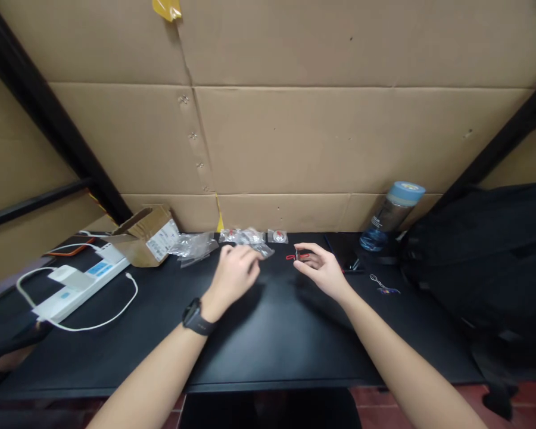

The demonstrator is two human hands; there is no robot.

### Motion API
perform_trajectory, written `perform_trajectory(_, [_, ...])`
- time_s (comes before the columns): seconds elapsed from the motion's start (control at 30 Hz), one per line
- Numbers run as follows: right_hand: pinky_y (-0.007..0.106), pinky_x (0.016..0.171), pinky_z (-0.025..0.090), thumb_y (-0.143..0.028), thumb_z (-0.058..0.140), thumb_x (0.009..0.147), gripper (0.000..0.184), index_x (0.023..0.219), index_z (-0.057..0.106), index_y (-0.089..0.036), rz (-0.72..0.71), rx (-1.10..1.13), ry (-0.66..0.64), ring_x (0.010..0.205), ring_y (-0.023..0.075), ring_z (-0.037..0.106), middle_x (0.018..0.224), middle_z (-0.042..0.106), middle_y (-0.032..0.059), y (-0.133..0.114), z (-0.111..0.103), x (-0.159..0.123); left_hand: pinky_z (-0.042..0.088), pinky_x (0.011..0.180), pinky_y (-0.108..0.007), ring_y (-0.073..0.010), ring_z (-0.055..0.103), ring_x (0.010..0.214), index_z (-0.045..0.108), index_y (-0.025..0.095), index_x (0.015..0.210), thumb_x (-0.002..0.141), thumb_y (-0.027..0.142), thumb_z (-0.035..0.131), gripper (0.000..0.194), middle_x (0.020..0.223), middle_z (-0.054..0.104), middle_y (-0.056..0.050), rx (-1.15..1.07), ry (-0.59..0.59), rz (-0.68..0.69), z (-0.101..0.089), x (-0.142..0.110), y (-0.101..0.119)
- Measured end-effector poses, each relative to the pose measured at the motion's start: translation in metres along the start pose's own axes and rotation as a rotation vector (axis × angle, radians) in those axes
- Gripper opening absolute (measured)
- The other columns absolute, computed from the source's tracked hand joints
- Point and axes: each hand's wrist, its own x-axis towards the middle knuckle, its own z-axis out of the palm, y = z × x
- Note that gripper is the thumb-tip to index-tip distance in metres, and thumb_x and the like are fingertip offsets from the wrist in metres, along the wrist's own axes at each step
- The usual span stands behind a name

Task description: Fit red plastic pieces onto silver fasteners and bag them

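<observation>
My right hand (324, 268) pinches a small, thin, shiny piece with a red cord loop (290, 257) between thumb and forefinger; it is seen nearly edge-on, so I cannot make out its face. My left hand (235, 271), wearing a dark watch (196, 316), is raised over the table with its fingers bent and blurred. Just beyond its fingertips lies a crumpled clear plastic bag (262, 248); whether the fingers touch it cannot be told. Small clear packets with red bits lie behind, one of them a separate packet (277, 236).
On the left are an opened cardboard box (145, 238), empty plastic wrappers (192, 245) and a white power strip (80, 292) with cables. To the right stand a blue-lidded bottle (390, 217) and a black backpack (486, 268), near a small keychain (386, 290). Cardboard walls the back.
</observation>
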Motion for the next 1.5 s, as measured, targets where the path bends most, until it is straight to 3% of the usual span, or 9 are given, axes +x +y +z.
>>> perform_trajectory(0.13, [0.031,0.073,0.058,-0.037,0.072,0.083,0.04,0.12,0.067,-0.023,-0.071,-0.231,-0.007,0.091,0.0199,0.069,0.117,0.067,0.0092,0.001,-0.019,0.002,0.034,0.093,-0.04,-0.0199,0.064,0.094,0.067,0.023,0.099,0.096,0.016,0.047,0.022,0.096,0.071,-0.005,-0.049,-0.183,0.176,0.032,-0.008,0.034])
perform_trajectory(0.2, [0.03,0.071,0.056,-0.032,0.072,0.081,0.036,0.116,0.068,-0.023,-0.112,-0.394,-0.074,0.084,0.0182,0.066,0.109,0.069,0.0075,-0.001,-0.027,0.002,0.036,0.095,-0.039,-0.0199,0.065,0.099,0.065,0.024,0.111,0.098,0.022,0.051,0.019,0.105,0.071,-0.005,-0.113,-0.274,0.229,0.037,-0.011,0.035])
perform_trajectory(0.3, [0.029,0.074,0.052,-0.025,0.073,0.078,0.031,0.109,0.071,-0.022,-0.148,-0.572,-0.212,0.077,0.0164,0.063,0.1,0.071,0.0054,-0.006,-0.033,0.001,0.039,0.098,-0.037,-0.0214,0.06,0.119,0.055,0.025,0.133,0.097,0.032,0.057,0.036,0.128,0.066,-0.008,-0.201,-0.365,0.277,0.035,-0.014,0.028])
perform_trajectory(0.4, [0.029,0.076,0.049,-0.023,0.073,0.077,0.026,0.102,0.072,-0.021,-0.147,-0.667,-0.275,0.077,0.017,0.064,0.093,0.072,0.0041,-0.012,-0.033,-0.002,0.038,0.104,-0.041,-0.0261,0.047,0.138,0.056,0.027,0.135,0.099,0.037,0.055,0.038,0.142,0.058,-0.01,-0.179,-0.375,0.298,0.035,-0.015,0.023])
perform_trajectory(0.53, [0.027,0.074,0.046,-0.025,0.076,0.074,0.027,0.101,0.071,-0.022,-0.122,-0.754,-0.338,0.076,0.0183,0.065,0.084,0.072,0.0016,-0.013,-0.033,-0.005,0.04,0.102,-0.046,-0.0304,0.04,0.143,0.055,0.034,0.139,0.1,0.042,0.052,0.04,0.149,0.052,-0.008,-0.129,-0.417,0.305,0.038,-0.017,0.025])
perform_trajectory(0.77, [0.026,0.068,0.044,-0.03,0.082,0.072,0.034,0.102,0.069,-0.022,-0.042,-0.818,-0.38,0.073,0.0187,0.066,0.082,0.073,0.0011,0.002,-0.03,-0.004,0.041,0.103,-0.05,-0.0324,0.038,0.143,0.049,0.039,0.145,0.102,0.046,0.046,0.044,0.155,0.045,-0.007,-0.11,-0.456,0.305,0.041,-0.019,0.029])
perform_trajectory(0.93, [0.028,0.075,0.047,-0.036,0.088,0.069,0.046,0.107,0.067,-0.02,-0.088,-0.813,-0.362,0.082,0.0206,0.066,0.094,0.071,0.0052,0.007,-0.023,-0.001,0.039,0.105,-0.051,-0.0323,0.035,0.145,0.046,0.04,0.148,0.102,0.048,0.043,0.046,0.158,0.041,-0.007,-0.116,-0.495,0.304,0.041,-0.019,0.027])
perform_trajectory(1.3, [0.025,0.072,0.05,-0.017,0.078,0.077,0.032,0.106,0.066,-0.023,-0.048,-0.519,-0.426,0.078,0.0148,0.065,0.097,0.067,0.0019,0.013,-0.025,-0.003,0.039,0.105,-0.054,-0.0342,0.034,0.145,0.05,0.042,0.145,0.102,0.048,0.045,0.044,0.158,0.041,-0.007,-0.137,-0.506,0.277,0.038,-0.019,0.028])
perform_trajectory(1.5, [0.023,0.063,0.042,-0.019,0.083,0.072,0.039,0.105,0.063,-0.022,-0.043,-0.67,-0.289,0.068,0.0119,0.058,0.089,0.062,-0.0011,0.021,-0.019,0.001,0.04,0.105,-0.053,-0.0338,0.033,0.146,0.047,0.042,0.147,0.102,0.047,0.044,0.045,0.161,0.036,-0.006,-0.133,-0.518,0.278,0.036,-0.019,0.028])
